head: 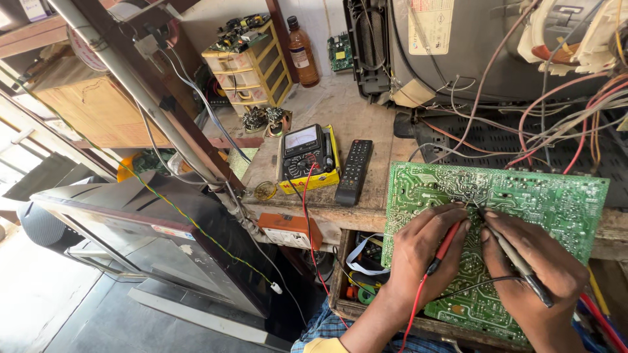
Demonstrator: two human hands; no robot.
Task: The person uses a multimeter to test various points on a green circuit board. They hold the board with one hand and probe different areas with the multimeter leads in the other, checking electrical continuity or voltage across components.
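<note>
Green printed circuit board [523,196], solder side up: we count one, tilted against the edge of the worn wooden workbench [347,111] above an open drawer. Our left hand [422,248] pinches one red test probe [447,240]; our right hand [533,261] pinches one black test probe [513,256]. Both tips meet the board close together near its upper middle. On the bench we count one analogue multimeter in a yellow case [307,157], one black remote control [354,171] just beside it and one brown glass bottle [303,53].
</note>
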